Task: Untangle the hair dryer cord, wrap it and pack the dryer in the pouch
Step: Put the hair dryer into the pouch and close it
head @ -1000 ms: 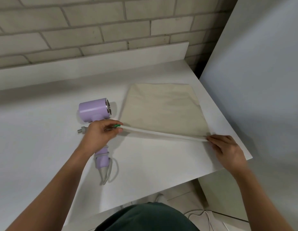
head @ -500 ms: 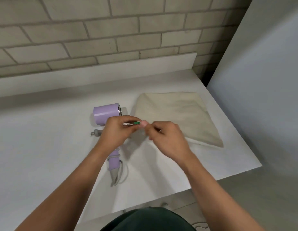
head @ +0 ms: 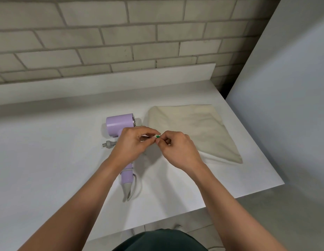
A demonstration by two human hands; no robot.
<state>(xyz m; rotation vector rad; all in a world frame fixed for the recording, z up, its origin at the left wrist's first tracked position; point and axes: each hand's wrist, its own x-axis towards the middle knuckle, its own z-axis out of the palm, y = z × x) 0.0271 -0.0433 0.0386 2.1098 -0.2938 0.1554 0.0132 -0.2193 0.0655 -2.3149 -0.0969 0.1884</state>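
On the table point(head: 48, 160), the cream pouch point(head: 197, 131) is laid flat at the right. It is judged soft and limp, and best taken at its mouth hem. The lilac hair dryer point(head: 119, 124) is set just left of it, likely light and rigid, and best gripped by the handle, where the cord point(head: 135, 187) is wound. The green-tipped drawstring end point(head: 157, 136) is pinched by the left hand point(head: 130, 147) and the right hand point(head: 179, 149), their fingertips brought together.
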